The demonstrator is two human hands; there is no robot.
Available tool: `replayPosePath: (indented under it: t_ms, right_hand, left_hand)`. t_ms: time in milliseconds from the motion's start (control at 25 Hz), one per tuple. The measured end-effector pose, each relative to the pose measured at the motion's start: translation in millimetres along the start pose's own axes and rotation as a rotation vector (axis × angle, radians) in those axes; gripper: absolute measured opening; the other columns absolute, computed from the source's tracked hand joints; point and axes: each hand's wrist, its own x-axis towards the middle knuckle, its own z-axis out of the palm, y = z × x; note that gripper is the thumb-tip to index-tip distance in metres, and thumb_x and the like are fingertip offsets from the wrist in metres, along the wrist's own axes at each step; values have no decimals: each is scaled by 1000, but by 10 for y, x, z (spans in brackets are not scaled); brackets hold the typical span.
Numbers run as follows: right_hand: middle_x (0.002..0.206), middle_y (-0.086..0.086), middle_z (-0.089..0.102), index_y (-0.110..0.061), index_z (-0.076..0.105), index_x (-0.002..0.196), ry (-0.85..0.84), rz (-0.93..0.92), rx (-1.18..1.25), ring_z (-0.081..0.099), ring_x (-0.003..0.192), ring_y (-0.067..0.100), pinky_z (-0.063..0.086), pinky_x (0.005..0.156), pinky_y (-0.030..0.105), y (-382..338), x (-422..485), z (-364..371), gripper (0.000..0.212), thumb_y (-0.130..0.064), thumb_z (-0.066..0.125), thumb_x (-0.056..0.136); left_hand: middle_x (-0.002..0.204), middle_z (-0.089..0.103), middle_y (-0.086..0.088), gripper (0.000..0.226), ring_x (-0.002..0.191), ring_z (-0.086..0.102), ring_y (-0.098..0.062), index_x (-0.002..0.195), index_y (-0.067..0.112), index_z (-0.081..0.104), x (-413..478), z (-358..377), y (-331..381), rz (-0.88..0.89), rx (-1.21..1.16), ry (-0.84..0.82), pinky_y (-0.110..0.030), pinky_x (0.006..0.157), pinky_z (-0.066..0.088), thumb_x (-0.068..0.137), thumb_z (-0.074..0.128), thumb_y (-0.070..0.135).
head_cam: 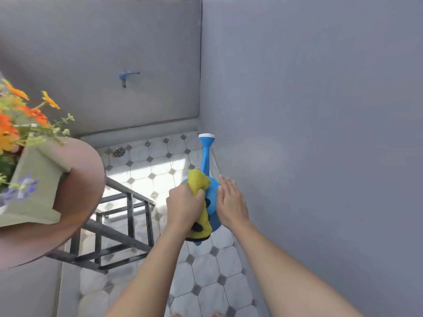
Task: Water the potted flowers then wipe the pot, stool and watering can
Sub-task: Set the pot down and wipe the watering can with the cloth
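Note:
A blue watering can (212,197) with a white-tipped spout stands on the tiled floor next to the right wall. My left hand (183,207) is shut on a yellow cloth (198,183) with black spots, pressed against the can's left side. My right hand (231,200) lies flat with fingers apart on the can's right side. The pale green pot (34,186) of orange and purple flowers (13,126) sits at the left on a round pinkish stool (77,191) with a black metal frame (128,216).
A blue tap (127,76) sticks out of the grey back wall. A round floor drain (119,152) lies in the far corner of the tiled floor (206,282). The grey right wall (320,133) stands close beside the can.

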Motion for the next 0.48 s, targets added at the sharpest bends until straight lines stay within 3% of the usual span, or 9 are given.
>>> replayPosePath:
  t_ms: [280,480]
  right_hand:
    - [160,4,15,-29,16,150,-141,100,-99,9,147,18,10,119,38,1234,728,2178,49,-34,14,102]
    - [160,2,12,-28,10,151,-224,162,-59,6,147,16,7,118,35,1941,1186,3317,50,-34,11,102]
  left_hand:
    - [78,60,-15,23,75,56,-33,76,4,51,603,1854,-1815,-92,7,-65,-37,66,45,85,52,25]
    - [66,48,-2,20,70,51,-28,77,8,47,1008,2866,-2657,-84,44,-83,-33,63,39,87,52,24]
